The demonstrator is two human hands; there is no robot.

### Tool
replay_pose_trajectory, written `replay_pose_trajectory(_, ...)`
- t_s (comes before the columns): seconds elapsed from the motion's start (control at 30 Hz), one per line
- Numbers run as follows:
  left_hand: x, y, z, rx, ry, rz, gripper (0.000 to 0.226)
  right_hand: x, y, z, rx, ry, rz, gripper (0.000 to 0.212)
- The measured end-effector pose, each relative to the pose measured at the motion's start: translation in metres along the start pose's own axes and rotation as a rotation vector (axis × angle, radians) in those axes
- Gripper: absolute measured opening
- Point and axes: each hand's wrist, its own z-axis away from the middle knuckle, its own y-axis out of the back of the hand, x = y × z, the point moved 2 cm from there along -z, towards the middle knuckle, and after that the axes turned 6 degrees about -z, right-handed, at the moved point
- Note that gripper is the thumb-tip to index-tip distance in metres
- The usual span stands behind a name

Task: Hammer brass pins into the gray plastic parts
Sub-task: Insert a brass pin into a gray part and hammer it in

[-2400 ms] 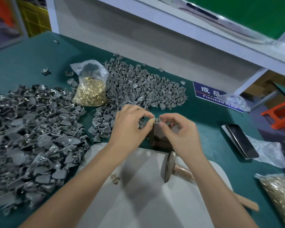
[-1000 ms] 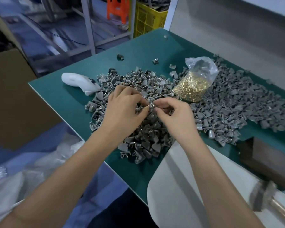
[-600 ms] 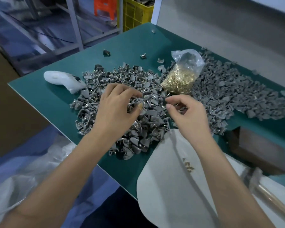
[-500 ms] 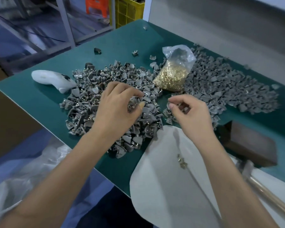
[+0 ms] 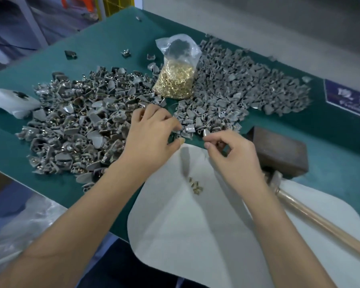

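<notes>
Moved off left pile (image 5: 81, 125) of done parts, over to plain gray parts (image 5: 237, 94). Left hand (image 5: 152, 138) now picks at near edge, fingers bent, hold unclear. Right hand (image 5: 233, 154) pinches one gray part (image 5: 205, 133). Means next pin round starts. Loose brass pins (image 5: 195, 185) wait on white sheet (image 5: 195, 235); hammer (image 5: 320, 221) lies beside.

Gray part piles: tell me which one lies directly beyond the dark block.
The right-hand pile, to the right of the bag of brass pins. The dark block sits at its near edge, while the left-hand pile lies across by the left hand.
</notes>
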Motion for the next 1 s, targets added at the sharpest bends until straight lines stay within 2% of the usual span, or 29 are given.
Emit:
replay_pose_trajectory(0.17,0.004,-0.004,-0.003,-0.009,0.039,-0.03,0.03,0.001,-0.002,0.01,-0.03,0.012,-0.047,0.014)
replay_pose_trajectory(0.23,0.003,-0.003,-0.003,-0.002,0.043,-0.032,0.023,0.0,0.002,0.013,-0.051,0.005,-0.062,0.013)
replay_pose_trajectory(0.33,0.0,0.0,0.001,0.011,0.037,-0.061,0.019,-0.006,0.011,0.015,-0.104,0.014,0.041,0.015)
replay_pose_trajectory(0.43,0.001,0.002,0.003,-0.006,0.045,-0.088,0.018,-0.012,0.022,0.017,-0.249,0.011,0.154,0.014)
replay_pose_trajectory(0.53,0.005,0.001,0.003,-0.043,0.025,-0.081,0.02,-0.015,0.023,0.023,-0.48,-0.042,0.123,0.015)
replay_pose_trajectory(0.63,0.007,0.0,0.004,-0.04,0.026,-0.064,0.018,-0.014,0.02,0.026,-0.577,-0.076,0.064,0.015)
replay_pose_trajectory(0.8,0.009,0.005,0.007,0.104,0.002,0.08,0.017,-0.012,0.024,0.029,-0.63,-0.077,0.007,0.021)
replay_pose_trajectory(1.0,0.031,0.007,0.007,0.246,-0.072,0.246,0.012,-0.018,0.017,0.028,-0.608,-0.048,0.128,0.014)
